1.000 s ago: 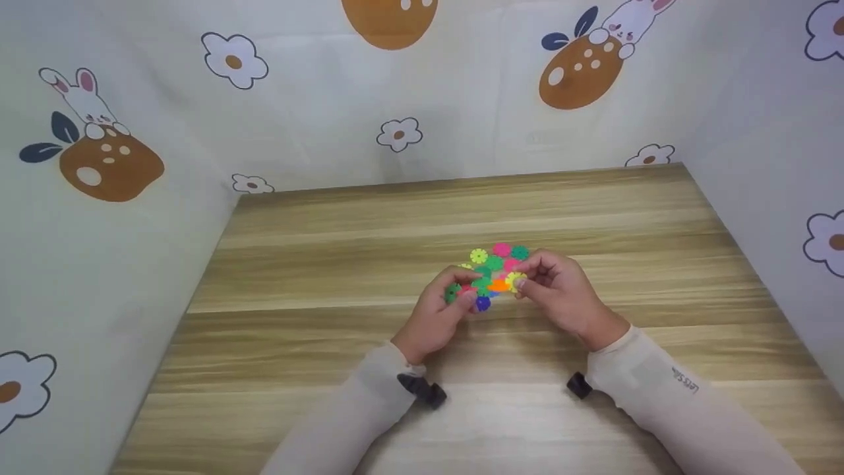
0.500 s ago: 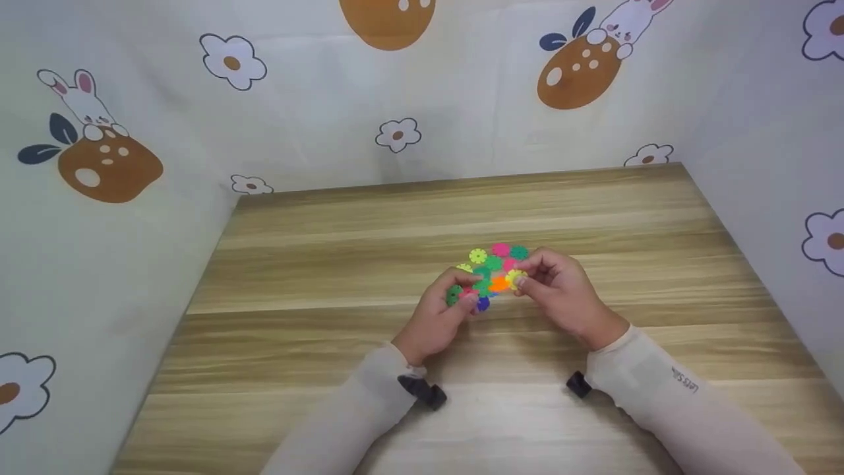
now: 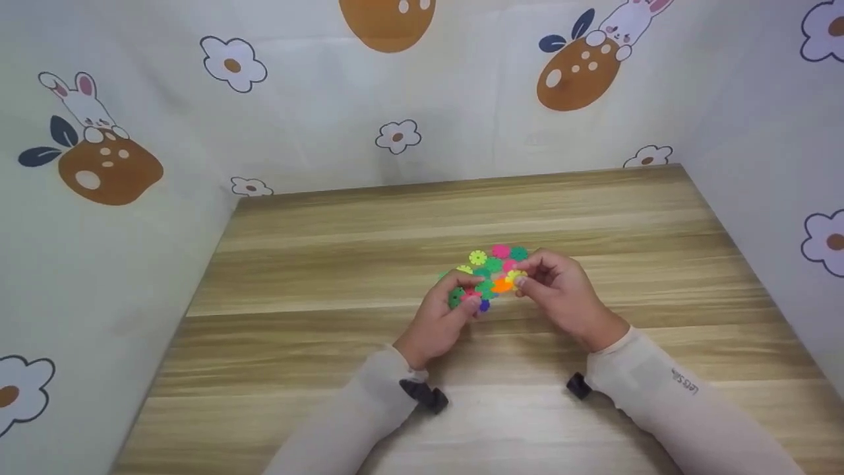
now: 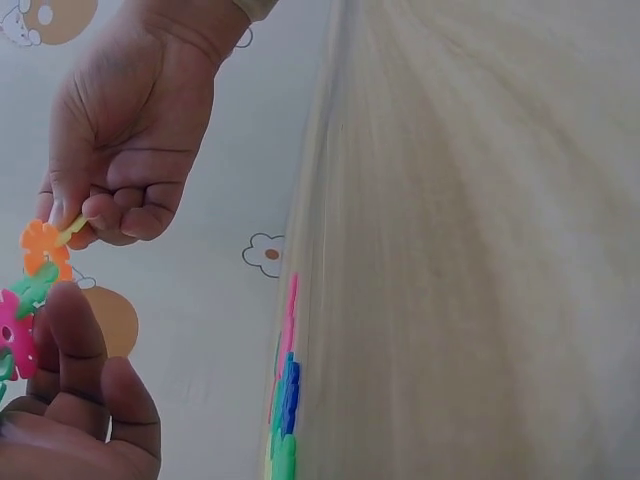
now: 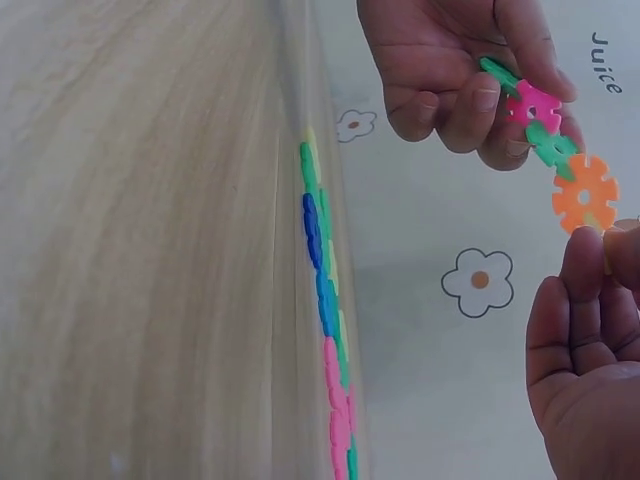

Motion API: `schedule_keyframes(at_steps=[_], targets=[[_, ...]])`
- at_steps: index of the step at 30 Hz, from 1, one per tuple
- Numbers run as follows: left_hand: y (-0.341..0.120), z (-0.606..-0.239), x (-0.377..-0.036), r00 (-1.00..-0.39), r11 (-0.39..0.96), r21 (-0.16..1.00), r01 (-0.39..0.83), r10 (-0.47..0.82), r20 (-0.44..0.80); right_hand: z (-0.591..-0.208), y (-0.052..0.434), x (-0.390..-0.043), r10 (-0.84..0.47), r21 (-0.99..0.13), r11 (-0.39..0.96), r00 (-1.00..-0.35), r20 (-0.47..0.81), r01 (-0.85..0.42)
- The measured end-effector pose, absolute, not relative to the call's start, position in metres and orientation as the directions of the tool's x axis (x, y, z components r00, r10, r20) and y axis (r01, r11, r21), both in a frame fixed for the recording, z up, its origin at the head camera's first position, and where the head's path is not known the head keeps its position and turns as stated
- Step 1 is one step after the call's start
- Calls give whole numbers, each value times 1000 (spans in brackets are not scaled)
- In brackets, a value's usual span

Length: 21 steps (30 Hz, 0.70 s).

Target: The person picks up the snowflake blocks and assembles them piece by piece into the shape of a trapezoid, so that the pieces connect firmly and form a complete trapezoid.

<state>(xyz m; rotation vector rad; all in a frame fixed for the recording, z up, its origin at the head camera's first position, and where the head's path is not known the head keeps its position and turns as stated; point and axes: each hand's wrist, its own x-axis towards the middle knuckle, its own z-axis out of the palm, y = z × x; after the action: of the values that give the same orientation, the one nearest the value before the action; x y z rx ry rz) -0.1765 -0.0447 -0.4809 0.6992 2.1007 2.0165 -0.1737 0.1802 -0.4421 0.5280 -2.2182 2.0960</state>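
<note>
A: Where is the linked chain of snowflake discs [image 3: 486, 288] held?

B: Above the surface [image 3: 330, 264], between both hands. The green-pink end is pinched by the left hand [image 3: 440, 315]; a yellow disc [image 3: 516, 276] at the orange end is pinched by the right hand [image 3: 564, 294].

A: Loose pieces?

B: A pile of discs [image 3: 499, 254] is noted at 12 o'clock, lying flat just beyond the hands.
</note>
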Motion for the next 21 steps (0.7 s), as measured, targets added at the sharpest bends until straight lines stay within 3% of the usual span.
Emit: schedule_keyframes(at_steps=[11,16,21], targets=[[-44,-485,-180,-888,-80,982,169,421,187,-460,185,-184,-191,-958,-1,-940,282,-287],[-43,-485,-179,-891,0,984,177,425,160,-461,183,-184,-162,-963,-16,-950,267,-268],[-43,-485,-179,-869,75,969,236,463,176,-461,181,-183,-219,-967,-42,-942,253,-250]])
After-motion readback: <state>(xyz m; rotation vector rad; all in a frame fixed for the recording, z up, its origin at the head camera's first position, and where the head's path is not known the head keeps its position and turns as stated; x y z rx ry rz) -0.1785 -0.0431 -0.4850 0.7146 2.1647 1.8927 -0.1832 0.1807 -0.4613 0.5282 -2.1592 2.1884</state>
